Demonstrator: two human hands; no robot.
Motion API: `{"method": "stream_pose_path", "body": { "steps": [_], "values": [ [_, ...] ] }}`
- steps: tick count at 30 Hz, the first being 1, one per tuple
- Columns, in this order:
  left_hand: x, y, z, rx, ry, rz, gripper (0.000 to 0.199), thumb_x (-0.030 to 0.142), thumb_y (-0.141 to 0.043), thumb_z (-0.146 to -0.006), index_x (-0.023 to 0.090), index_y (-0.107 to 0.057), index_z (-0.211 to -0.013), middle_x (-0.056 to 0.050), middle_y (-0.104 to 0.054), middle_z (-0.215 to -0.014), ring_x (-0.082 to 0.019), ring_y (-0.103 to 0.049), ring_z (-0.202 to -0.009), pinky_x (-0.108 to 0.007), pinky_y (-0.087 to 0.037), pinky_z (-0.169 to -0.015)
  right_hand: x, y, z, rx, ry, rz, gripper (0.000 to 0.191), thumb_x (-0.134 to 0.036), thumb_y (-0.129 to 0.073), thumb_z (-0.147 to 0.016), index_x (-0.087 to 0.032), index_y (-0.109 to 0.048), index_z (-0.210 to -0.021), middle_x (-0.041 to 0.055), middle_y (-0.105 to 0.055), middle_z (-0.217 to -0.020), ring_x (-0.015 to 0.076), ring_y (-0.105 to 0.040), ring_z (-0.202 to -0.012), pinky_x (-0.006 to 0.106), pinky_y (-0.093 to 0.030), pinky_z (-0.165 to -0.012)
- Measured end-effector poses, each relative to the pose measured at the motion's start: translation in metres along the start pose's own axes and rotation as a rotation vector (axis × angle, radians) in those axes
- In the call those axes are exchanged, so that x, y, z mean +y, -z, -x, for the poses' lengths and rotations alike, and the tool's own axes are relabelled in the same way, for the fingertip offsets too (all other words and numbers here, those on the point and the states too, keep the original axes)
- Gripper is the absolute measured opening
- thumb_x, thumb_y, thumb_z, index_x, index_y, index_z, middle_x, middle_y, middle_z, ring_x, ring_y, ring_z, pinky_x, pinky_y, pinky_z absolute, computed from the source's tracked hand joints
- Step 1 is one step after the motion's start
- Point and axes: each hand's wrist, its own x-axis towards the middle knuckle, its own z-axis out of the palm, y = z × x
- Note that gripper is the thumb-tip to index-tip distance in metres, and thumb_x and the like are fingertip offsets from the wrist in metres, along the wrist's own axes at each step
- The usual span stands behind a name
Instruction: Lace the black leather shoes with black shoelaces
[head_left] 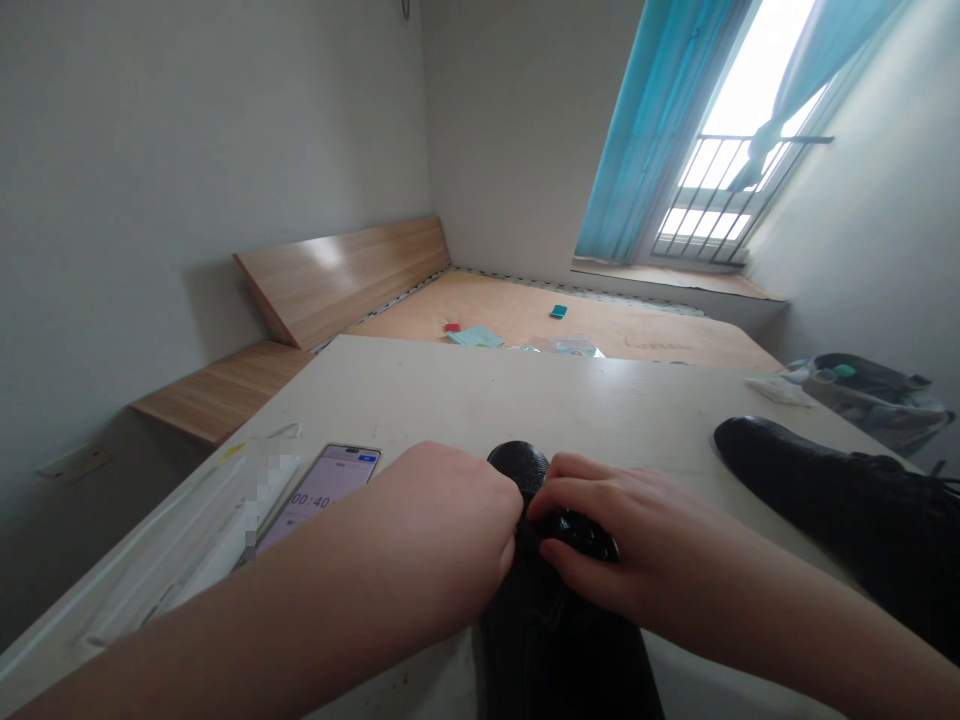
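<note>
Left hand point(442, 530) bunched and pressed against the black leather shoe point(559, 640), wrist angled inward; right hand point(592, 530) curled narrowly over the shoe's glossy top, both gripping it. Shoe at six o'clock on the worktop point(480, 410), second black shoe point(817, 480) at three, phone point(319, 495) at nine.

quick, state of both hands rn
Left hand: closed, holding the black shoe.
Right hand: closed, holding the same shoe.
</note>
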Motion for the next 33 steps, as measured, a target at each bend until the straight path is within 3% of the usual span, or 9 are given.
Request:
{"method": "stream_pose_path", "body": {
  "steps": [5, 10, 17, 25, 33],
  "values": [
    [-0.0030, -0.0020, -0.0017, 0.069, 0.009, 0.007, 0.031, 0.025, -0.046, -0.086, 0.025, -0.073, -0.073, -0.004, -0.075, -0.072, -0.022, -0.066, -0.062, -0.029, -0.029, -0.049, -0.0001, 0.0004, -0.0003, 0.001, -0.002, 0.001, 0.019, -0.030, -0.056, -0.087, -0.030, -0.069, -0.102, -0.0004, -0.066, -0.104, 0.0225, -0.066, -0.087, 0.037, -0.046, -0.079],
    [-0.0021, -0.0026, -0.0010, 0.023, -0.001, 0.010, 0.030, 0.024, -0.046, -0.085, 0.025, -0.072, -0.071, -0.003, -0.074, -0.071, -0.021, -0.066, -0.060, -0.029, -0.026, -0.047, 0.0000, 0.0005, 0.0001, -0.008, -0.014, 0.001, 0.019, -0.029, -0.056, -0.086, -0.030, -0.068, -0.101, -0.0015, -0.066, -0.101, 0.0220, -0.066, -0.086, 0.037, -0.045, -0.078],
    [-0.0023, -0.0022, 0.0026, 0.097, -0.070, 0.081, 0.028, 0.023, -0.046, -0.085, 0.025, -0.071, -0.072, -0.001, -0.073, -0.069, -0.017, -0.060, -0.054, -0.028, -0.025, -0.046, 0.0008, 0.0001, 0.0001, -0.005, 0.001, -0.015, 0.017, -0.026, -0.057, -0.085, -0.028, -0.068, -0.098, -0.0004, -0.066, -0.102, 0.0216, -0.066, -0.087, 0.035, -0.045, -0.078],
    [-0.0043, -0.0052, 0.0000, 0.071, 0.005, 0.007, 0.030, 0.025, -0.046, -0.086, 0.025, -0.072, -0.072, -0.003, -0.074, -0.070, -0.021, -0.065, -0.059, -0.030, -0.025, -0.047, -0.0007, -0.0001, -0.0010, -0.002, -0.007, 0.001, 0.018, -0.028, -0.057, -0.086, -0.028, -0.068, -0.100, -0.0006, -0.066, -0.102, 0.0211, -0.066, -0.085, 0.034, -0.045, -0.077],
    [-0.0031, -0.0027, 0.0017, 0.083, -0.048, 0.056, 0.030, 0.023, -0.044, -0.085, 0.024, -0.070, -0.070, -0.002, -0.073, -0.068, -0.018, -0.063, -0.056, -0.028, -0.025, -0.046, -0.0018, 0.0012, 0.0009, -0.001, 0.029, -0.001, 0.016, -0.024, -0.057, -0.086, -0.024, -0.069, -0.096, 0.0036, -0.067, -0.103, 0.0202, -0.066, -0.085, 0.031, -0.046, -0.079]
  ]
}}
